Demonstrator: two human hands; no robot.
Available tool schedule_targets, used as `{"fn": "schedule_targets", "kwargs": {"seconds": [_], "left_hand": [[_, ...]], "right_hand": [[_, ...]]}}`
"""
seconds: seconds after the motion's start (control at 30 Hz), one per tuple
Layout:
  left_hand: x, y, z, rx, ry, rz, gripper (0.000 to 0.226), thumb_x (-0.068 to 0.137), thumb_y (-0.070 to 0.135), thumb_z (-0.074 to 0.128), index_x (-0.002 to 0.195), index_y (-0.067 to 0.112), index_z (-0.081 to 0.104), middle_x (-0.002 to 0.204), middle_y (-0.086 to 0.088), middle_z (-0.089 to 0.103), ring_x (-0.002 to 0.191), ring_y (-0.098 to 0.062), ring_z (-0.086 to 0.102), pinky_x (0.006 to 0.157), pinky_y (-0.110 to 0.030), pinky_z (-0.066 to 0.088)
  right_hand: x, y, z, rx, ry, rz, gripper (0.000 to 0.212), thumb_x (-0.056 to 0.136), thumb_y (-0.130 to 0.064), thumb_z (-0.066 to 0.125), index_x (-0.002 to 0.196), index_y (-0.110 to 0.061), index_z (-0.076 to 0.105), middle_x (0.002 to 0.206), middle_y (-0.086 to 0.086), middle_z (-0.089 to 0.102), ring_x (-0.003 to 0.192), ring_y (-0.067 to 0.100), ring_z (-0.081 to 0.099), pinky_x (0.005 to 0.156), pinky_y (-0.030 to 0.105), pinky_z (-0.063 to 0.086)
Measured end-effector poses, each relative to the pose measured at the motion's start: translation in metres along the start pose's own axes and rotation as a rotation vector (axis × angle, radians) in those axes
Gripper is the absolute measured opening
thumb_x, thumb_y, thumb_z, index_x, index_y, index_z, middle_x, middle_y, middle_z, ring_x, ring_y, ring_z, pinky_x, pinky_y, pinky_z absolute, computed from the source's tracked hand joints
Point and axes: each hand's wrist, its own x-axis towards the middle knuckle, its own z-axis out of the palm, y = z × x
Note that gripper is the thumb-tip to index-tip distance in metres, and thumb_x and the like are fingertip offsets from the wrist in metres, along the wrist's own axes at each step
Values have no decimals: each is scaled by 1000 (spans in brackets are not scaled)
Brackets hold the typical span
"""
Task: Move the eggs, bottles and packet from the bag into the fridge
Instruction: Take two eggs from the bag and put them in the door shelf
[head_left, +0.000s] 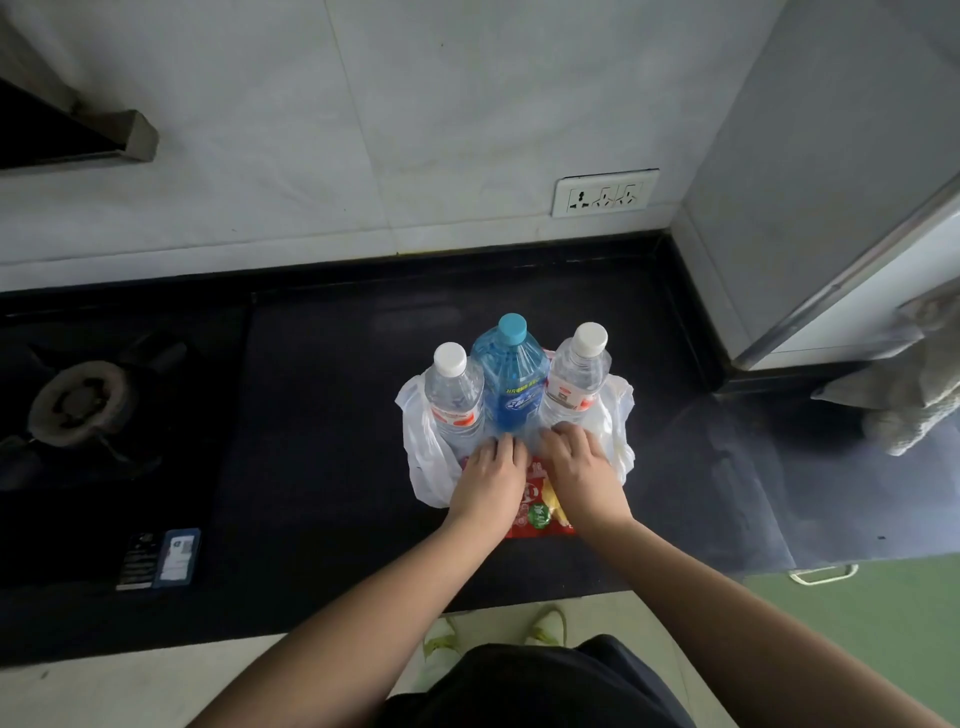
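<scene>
Packet (540, 506) between left grip (485, 475) and right grip (582, 470).

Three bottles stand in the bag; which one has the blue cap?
The middle blue plastic bottle; the clear bottles on its left and right have white caps.

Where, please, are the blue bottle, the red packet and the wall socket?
blue bottle (514, 384), head view, on its label.
red packet (537, 512), head view, on its green badge.
wall socket (605, 192), head view, on its faceplate.
</scene>
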Motion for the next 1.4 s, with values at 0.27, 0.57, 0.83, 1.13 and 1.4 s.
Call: {"fn": "schedule_targets", "kwargs": {"seconds": [0.27, 0.57, 0.83, 1.13, 1.4], "left_hand": [[-20, -19, -32, -440, -64, -44, 39, 88, 12, 65, 124, 13, 50, 115, -5, 63, 99, -19, 64, 85, -33, 54], [-72, -48, -79, -1992, -265, -537, 32, 95, 20, 55, 126, 17, 58, 127, -15, 59, 109, -27, 66, 91, -38, 55], [-91, -57, -100, -2357, -261, -655, 39, 100, 32, 43, 128, 9, 57, 95, -15, 67, 79, -23, 66, 71, -30, 53], [-112, -94, -111, -2345, 69, -661, 24, 94, 34, 55, 105, 14, 63, 88, -10, 65, 69, -17, 60, 63, -28, 51], [-145, -128, -124, -2361, 158, -650, 20, 97, 27, 50, 102, 12, 61, 87, -10, 66, 77, -19, 62, 68, -29, 48]], "right_hand": [[-20, -19, -39, 629, 49, 334, 37, 91, -27, 64, 128, -26, 57, 124, -8, 59, 109, 5, 58, 92, 31, 52], [-33, -43, -61, 1770, -68, 919, 31, 98, -17, 43, 123, -6, 59, 108, 14, 62, 95, 25, 59, 89, 39, 48], [-37, -80, -67, 1950, -135, 932, 30, 89, -17, 53, 113, 0, 59, 89, 15, 64, 79, 22, 64, 67, 30, 57], [-34, -129, -71, 1769, -160, 1064, 22, 89, -14, 58, 107, -1, 58, 83, 17, 62, 68, 25, 64, 50, 29, 52], [-28, -170, -68, 1878, -238, 946, 42, 78, -22, 66, 116, -5, 62, 107, 16, 61, 82, 22, 67, 61, 30, 55]]}}
